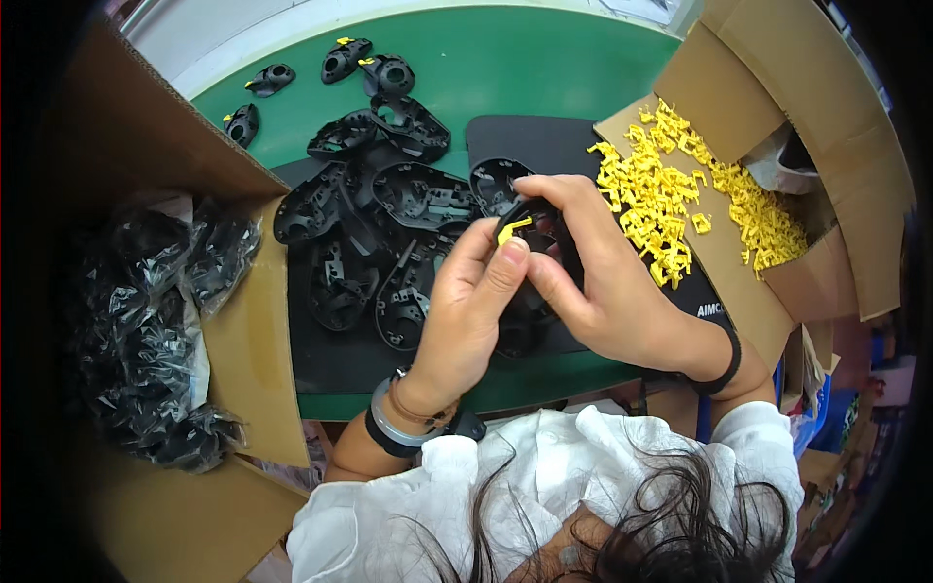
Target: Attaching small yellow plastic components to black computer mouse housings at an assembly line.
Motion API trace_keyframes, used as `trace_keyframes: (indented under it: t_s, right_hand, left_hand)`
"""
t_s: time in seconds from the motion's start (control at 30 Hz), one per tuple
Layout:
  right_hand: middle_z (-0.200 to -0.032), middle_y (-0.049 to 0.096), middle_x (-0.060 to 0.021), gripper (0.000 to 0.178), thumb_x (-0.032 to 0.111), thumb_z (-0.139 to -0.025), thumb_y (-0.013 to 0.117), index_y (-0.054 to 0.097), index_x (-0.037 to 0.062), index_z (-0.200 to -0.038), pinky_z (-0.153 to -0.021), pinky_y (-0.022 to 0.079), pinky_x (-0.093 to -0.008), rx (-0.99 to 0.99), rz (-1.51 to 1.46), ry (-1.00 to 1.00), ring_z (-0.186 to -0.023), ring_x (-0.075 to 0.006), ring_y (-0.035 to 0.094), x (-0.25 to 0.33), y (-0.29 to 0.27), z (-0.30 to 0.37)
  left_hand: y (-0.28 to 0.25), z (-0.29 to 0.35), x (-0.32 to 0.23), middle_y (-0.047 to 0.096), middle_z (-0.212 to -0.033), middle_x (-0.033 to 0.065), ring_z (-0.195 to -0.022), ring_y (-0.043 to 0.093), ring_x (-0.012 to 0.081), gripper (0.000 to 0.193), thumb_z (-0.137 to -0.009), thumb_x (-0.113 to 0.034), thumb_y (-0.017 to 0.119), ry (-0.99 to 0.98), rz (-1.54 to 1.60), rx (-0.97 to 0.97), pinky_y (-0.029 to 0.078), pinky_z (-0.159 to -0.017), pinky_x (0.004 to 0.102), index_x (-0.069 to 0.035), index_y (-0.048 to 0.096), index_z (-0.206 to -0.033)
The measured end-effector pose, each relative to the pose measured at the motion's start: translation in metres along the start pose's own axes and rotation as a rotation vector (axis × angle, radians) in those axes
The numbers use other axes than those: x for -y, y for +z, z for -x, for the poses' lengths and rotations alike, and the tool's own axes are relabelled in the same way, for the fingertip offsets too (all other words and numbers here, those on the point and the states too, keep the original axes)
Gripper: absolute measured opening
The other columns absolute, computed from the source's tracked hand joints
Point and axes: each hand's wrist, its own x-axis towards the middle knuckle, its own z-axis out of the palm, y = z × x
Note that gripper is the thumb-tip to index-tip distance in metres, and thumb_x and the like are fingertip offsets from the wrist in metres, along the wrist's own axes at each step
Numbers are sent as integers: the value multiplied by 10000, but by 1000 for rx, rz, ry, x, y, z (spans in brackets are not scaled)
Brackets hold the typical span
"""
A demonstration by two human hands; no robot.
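Both my hands meet over the middle of the mat around one black plastic housing [546, 229]. My left hand [476, 291] grips its left side, the thumb pressed against a small yellow plastic clip [514, 229] at the housing's edge. My right hand [612, 282] wraps round the far and right side, its thumb reaching underneath toward the left thumb. Fingers cover much of the housing, so how the clip sits in it is hard to tell. Just beyond and left lie several open black housing halves [418, 194] in a loose heap.
Yellow clips [641, 189] are heaped to the right, spilling from a cardboard box [812, 262]. On the left stands a cardboard box [248, 330] with black parts in clear bags [146, 330]. Several black pieces with yellow clips [389, 74] lie on the green table [525, 68] at the back.
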Motion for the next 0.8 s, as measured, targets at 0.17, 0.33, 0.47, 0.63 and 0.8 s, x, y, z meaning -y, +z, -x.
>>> trace_keyframes:
  t_s: [0.17,0.33,0.47,0.63,0.8]
  right_hand:
    - [-1220,447,-163,942,251,-698,770,188,31,-1405,-905,432,-343,188,-70,145,-1067,-253,510,4,-4,-7]
    - [-1158,526,-212,957,407,-707,719,208,-11,-1400,-915,422,-342,-12,36,234,-1055,-258,534,-60,-11,-125]
    - [-1255,478,-242,859,494,-763,657,310,-4,-1370,-982,376,-377,36,253,223,-1182,-313,463,-97,1,-194]
    - [-1196,520,-221,541,434,-797,635,562,37,-1158,-956,393,-389,319,435,40,-1133,-327,492,-88,53,-174]
    - [-784,637,-137,300,303,-769,649,658,16,-858,-668,477,-355,288,453,1,-720,-229,599,-81,34,-165]
  left_hand:
    - [-3,0,0,501,-1191,87,-1090,513,156,476,-968,-337,422,6,112,-64,428,-924,313,-18,336,-1312]
    - [-3,-3,-7,169,-1470,194,-1346,231,256,717,-909,-169,526,199,-103,-151,246,-1057,371,-44,59,-1439]
    - [-11,-6,-8,237,-1434,195,-1341,242,270,687,-883,-101,532,215,-156,-174,259,-1052,340,-28,120,-1428]
    - [0,1,-7,434,-1256,120,-1168,412,188,445,-848,-31,512,289,-211,-150,341,-972,292,6,378,-1271]
    - [-7,-1,-2,472,-1233,89,-1158,431,157,417,-810,74,479,362,-288,-161,379,-914,268,13,446,-1221]
